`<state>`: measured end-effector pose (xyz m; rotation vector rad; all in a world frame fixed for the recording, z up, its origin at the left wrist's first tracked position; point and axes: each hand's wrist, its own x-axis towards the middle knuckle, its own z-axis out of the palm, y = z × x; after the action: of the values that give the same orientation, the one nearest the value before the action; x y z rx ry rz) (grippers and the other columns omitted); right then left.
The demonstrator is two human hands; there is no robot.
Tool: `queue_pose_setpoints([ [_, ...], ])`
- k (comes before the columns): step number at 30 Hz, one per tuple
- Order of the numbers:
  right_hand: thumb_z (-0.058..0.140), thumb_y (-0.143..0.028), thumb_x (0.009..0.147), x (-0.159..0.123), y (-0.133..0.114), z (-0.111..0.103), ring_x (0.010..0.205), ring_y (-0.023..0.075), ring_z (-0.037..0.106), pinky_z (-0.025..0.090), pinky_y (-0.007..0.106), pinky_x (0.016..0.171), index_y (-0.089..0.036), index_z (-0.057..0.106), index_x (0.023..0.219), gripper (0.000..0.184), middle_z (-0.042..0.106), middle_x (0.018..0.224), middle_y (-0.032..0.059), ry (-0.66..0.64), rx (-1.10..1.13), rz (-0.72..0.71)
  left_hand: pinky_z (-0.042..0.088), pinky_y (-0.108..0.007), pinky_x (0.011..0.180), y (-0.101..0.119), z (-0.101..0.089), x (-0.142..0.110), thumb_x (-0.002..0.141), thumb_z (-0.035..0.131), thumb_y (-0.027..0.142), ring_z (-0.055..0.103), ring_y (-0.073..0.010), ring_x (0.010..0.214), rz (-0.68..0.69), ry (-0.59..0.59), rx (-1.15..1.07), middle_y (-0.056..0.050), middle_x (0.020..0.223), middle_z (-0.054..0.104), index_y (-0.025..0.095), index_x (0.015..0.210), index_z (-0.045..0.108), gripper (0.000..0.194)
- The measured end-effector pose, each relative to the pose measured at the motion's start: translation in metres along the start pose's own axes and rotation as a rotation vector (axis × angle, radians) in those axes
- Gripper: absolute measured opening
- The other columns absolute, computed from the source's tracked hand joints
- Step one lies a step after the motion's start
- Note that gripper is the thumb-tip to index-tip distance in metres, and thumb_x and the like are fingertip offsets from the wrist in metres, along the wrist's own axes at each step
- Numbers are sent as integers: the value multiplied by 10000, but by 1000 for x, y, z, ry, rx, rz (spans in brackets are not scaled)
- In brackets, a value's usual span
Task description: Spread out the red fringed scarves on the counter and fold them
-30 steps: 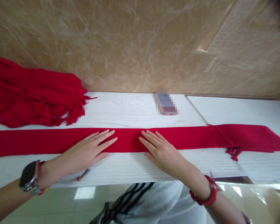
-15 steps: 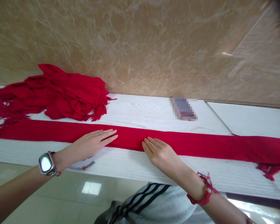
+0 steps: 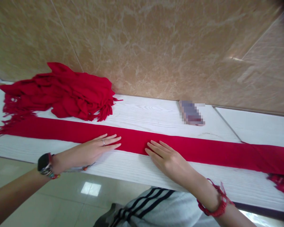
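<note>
A long red scarf [image 3: 134,138] lies stretched flat, folded into a narrow strip, across the table from left to right. Fringe shows at its left end and under its right end. My left hand [image 3: 100,146] rests palm down on the strip, fingers extended and slightly apart, a ring on one finger. To its right, my right hand [image 3: 164,157] lies on the scarf's near edge with fingers stretched out. A short stretch of red cloth shows between the two hands. Neither hand grips anything.
Behind the strip on the left, a crumpled pile of red fringed scarves [image 3: 68,93] sits against the marbled wall [image 3: 156,47]. A phone [image 3: 191,113], blurred out, lies at the back of the white table [image 3: 144,108]. A small, partly hidden item [image 3: 86,168] is by my left wrist.
The view has shifted slightly, moving the pile and phone a little right in the picture. Both hands stay on the scarf, with the right hand's fingers now more spread. The watch face has gone dark.
</note>
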<state>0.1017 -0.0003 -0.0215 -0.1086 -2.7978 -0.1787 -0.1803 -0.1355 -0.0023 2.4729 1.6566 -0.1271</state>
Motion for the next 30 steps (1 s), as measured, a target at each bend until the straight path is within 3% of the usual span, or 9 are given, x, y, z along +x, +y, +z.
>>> queue_pose_setpoints([
  [4, 453, -201, 868, 16, -5, 0, 1198, 254, 415, 385, 441, 971, -129, 504, 1222, 364, 487, 1281, 122, -6, 79, 78, 184, -362, 1077, -5, -8, -2, 905, 294, 185, 221, -160, 1310, -129, 110, 19, 8, 1434, 274, 266, 1353, 295, 455],
  [9, 467, -150, 848, 58, -16, 5, 1109, 254, 503, 427, 385, 930, -64, 566, 1128, 309, 566, 1180, 155, -22, 83, 18, 277, -351, 1042, -24, -4, -23, 898, 373, 312, 336, -184, 1254, -250, 181, 67, -18, 1417, 312, 258, 1326, 352, 432],
  [12, 449, -112, 846, 84, -28, 9, 1040, 239, 549, 462, 348, 879, -56, 592, 1067, 269, 607, 1099, 158, -44, 87, -16, 321, -341, 1022, -31, -3, -41, 902, 384, 296, 393, -186, 1215, -241, 153, 115, -45, 1397, 347, 227, 1315, 377, 419],
  [15, 446, -73, 839, 100, -39, 13, 979, 234, 580, 498, 338, 814, -56, 619, 992, 231, 629, 1033, 166, -101, 60, -54, 311, -334, 1037, -35, -1, -56, 904, 324, 156, 372, -170, 1231, -188, 87, 207, -54, 1348, 422, 178, 1275, 435, 388],
  [20, 483, -29, 800, 103, -44, 18, 914, 243, 611, 534, 309, 728, -37, 623, 978, 227, 635, 1015, 184, -82, -25, -101, 334, -330, 1034, -39, 4, -68, 828, 275, -5, 353, -164, 1247, -249, 79, 351, -56, 1347, 425, 149, 1292, 410, 507],
  [25, 481, -18, 788, 97, -41, 21, 903, 249, 621, 532, 313, 759, -5, 612, 1003, 252, 654, 974, 183, 119, -81, -173, 244, -338, 1086, -39, 7, -77, 812, 280, -27, 229, -171, 1307, -228, 198, 349, -65, 1402, 336, 120, 1319, 366, 535],
  [30, 467, -39, 806, 87, -36, 28, 946, 237, 609, 519, 322, 797, -17, 608, 1022, 259, 646, 1014, 180, 177, -62, -300, 175, -349, 1099, -36, 11, -82, 842, 284, 10, 183, -158, 1321, -140, 102, 170, -33, 1388, 363, 157, 1276, 437, 483],
])
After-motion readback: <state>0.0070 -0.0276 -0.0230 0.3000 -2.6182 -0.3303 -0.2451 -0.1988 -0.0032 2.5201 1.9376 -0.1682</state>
